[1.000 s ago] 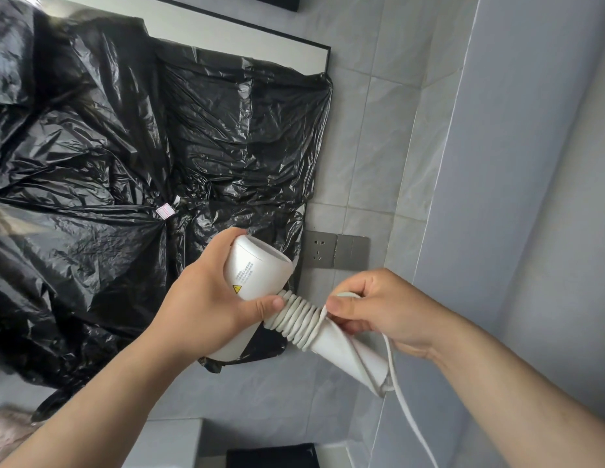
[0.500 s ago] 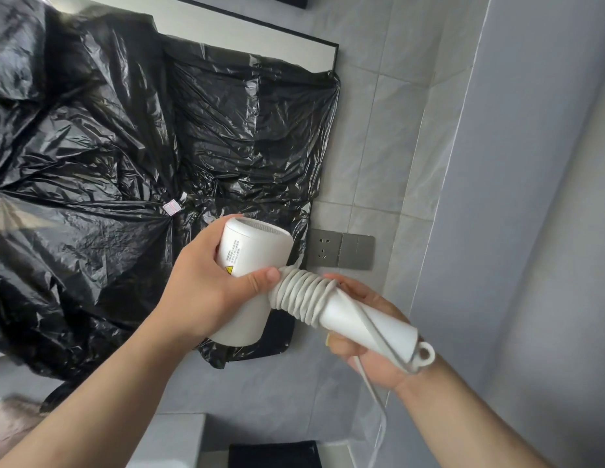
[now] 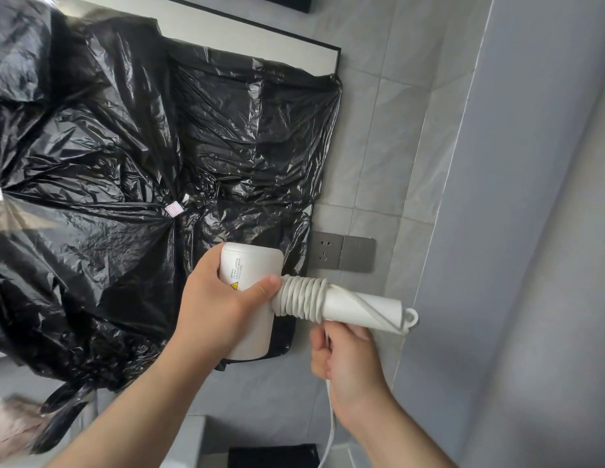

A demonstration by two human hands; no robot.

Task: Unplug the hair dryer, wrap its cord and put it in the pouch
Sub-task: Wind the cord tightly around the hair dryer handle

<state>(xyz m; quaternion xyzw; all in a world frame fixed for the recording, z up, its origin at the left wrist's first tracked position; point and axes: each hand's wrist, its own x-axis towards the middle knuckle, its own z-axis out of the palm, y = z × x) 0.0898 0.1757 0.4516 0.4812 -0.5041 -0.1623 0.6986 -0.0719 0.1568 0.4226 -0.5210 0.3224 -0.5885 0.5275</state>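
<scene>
The white hair dryer (image 3: 248, 265) is held in the air in front of the tiled wall, its handle (image 3: 362, 307) pointing right. My left hand (image 3: 220, 305) grips the dryer's barrel. The white cord (image 3: 303, 295) is wound in several tight turns around the handle near the barrel, with one loose strand slanting to the hanging loop at the handle's end. My right hand (image 3: 348, 363) is just below the handle, closed on the cord, which trails down from it to the bottom edge (image 3: 331, 434). No pouch is in view.
Black plastic sheeting (image 3: 125, 170) covers a framed panel on the wall at left. A grey wall socket and switch plate (image 3: 341, 251) sits right behind the dryer. A grey wall (image 3: 513, 231) rises on the right. A dark object (image 3: 272, 456) lies at the bottom.
My right hand went from the top of the handle, round under it, and now sits below it pulling the cord. The handle swung up toward level. My left hand kept its grip.
</scene>
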